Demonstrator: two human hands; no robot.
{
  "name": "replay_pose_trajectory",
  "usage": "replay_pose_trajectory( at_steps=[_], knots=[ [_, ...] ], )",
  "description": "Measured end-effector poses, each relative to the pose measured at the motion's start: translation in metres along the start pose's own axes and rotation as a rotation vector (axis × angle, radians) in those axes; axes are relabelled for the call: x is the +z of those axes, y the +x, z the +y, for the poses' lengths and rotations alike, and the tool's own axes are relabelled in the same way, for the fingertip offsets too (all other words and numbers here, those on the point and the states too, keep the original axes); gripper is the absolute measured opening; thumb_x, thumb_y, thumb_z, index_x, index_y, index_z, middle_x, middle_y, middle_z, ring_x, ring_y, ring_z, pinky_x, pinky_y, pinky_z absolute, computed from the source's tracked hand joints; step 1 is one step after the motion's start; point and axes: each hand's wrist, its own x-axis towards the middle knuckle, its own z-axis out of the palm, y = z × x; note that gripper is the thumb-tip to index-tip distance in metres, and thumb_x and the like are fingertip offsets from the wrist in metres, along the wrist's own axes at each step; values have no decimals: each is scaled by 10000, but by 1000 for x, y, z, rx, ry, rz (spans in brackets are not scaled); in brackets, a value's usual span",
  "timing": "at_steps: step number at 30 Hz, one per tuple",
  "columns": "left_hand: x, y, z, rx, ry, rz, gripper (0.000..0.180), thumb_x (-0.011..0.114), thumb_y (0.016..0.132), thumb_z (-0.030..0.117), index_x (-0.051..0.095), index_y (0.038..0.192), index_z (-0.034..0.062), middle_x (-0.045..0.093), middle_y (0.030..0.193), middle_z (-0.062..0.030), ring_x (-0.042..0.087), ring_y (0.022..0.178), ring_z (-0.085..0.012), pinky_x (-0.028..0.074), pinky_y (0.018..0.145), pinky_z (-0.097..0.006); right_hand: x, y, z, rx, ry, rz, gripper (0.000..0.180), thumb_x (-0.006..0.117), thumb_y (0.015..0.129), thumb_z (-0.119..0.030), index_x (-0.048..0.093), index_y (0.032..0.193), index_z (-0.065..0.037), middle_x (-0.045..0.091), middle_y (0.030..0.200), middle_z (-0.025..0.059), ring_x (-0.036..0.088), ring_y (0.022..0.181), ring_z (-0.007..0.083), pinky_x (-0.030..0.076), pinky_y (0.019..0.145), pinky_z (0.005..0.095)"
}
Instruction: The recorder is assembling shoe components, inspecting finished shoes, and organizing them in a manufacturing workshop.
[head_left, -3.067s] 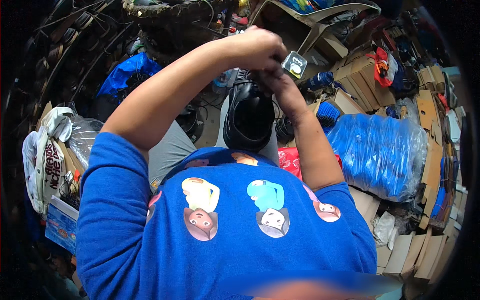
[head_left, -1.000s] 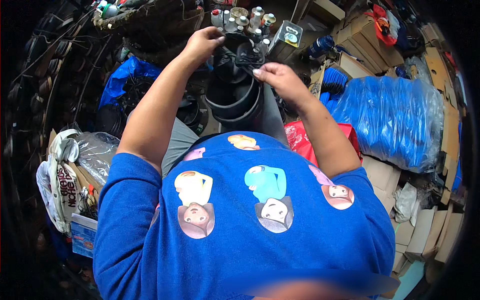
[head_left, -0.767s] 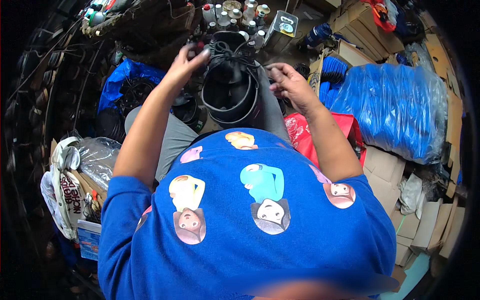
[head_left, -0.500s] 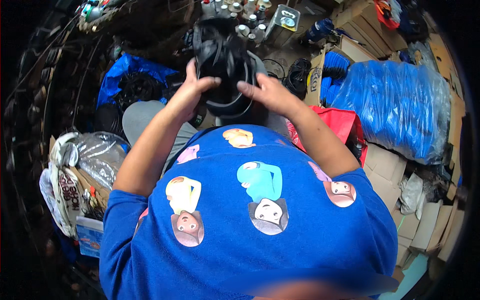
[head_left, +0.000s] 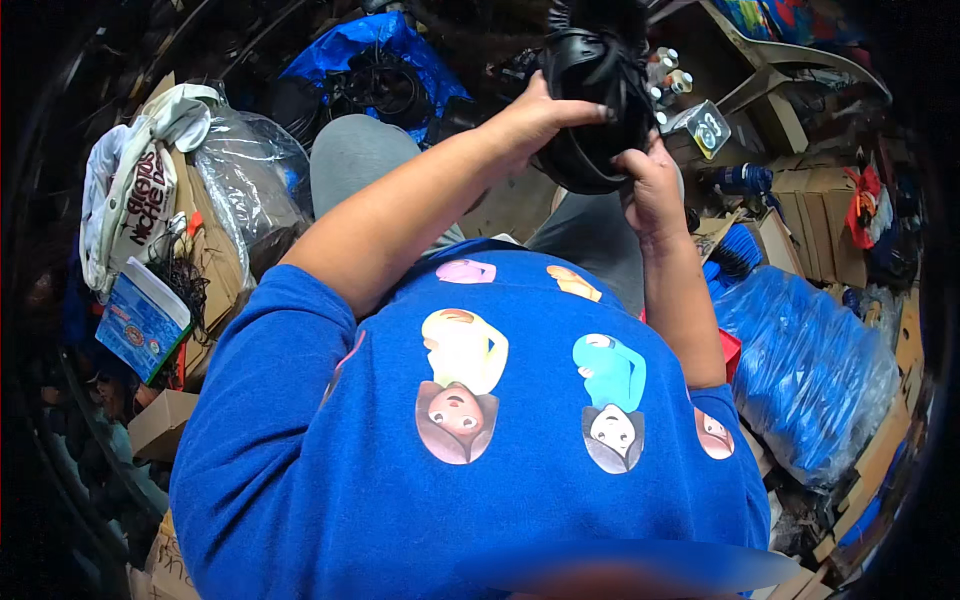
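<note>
I hold a black lace-up shoe [head_left: 598, 85] out over my knees, its heel opening toward me. My left hand [head_left: 545, 115] grips the near left side of the shoe, the thumb laid across the collar. On the opposite side, my right hand [head_left: 652, 185] is closed on the shoe's rim near the heel, thumb pointing inward. The toe end runs up to the top edge of the picture, where it is dark and partly cut off. Most fingers of both hands are hidden behind the shoe.
Several bottles [head_left: 672, 75] and a square metal tin [head_left: 700, 130] stand beyond my right hand. Blue bundles in clear plastic [head_left: 815, 370] lie at right, near cardboard boxes [head_left: 815, 220]. A blue plastic sheet [head_left: 355, 45] and a white cloth bag [head_left: 150, 195] are at left.
The shoe, held in both hands, now appears farther right and higher in the picture. The whole view has swung, so the surroundings sit in different places.
</note>
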Motion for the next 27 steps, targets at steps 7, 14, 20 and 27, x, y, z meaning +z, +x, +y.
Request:
replay_pose_trajectory(
  at_steps=[7,14,20,27],
  knots=[
    [-45,16,-54,-223,72,177,508,657,685,82,466,1152,23,580,1057,-104,569,933,-195,453,848,-325,-11,4,4,219,-351,-141,638,612,805,-163,310,1344,-1,459,1277,106,484,1106,189,361,954,304],
    [-79,-2,-118,-515,380,255,546,606,643,89,417,1144,-18,568,947,-157,585,835,-260,491,741,-361,-117,-41,-40,-91,-306,352,324,561,873,-231,576,1125,-27,634,997,68,571,873,113,417,789,244],
    [-22,12,-61,-245,216,115,523,584,675,35,406,1166,5,556,1025,-124,560,941,-209,454,838,-317,-151,-62,-46,-95,-482,434,385,595,842,-286,573,1130,-33,619,983,49,564,865,109,427,769,231],
    [98,65,17,13,259,-297,544,659,793,221,390,1225,29,552,1079,-148,579,965,-227,487,817,-324,-68,-27,-101,-200,31,228,536,708,748,-222,486,1204,-49,589,1077,98,556,941,171,457,806,308]
  ],
)
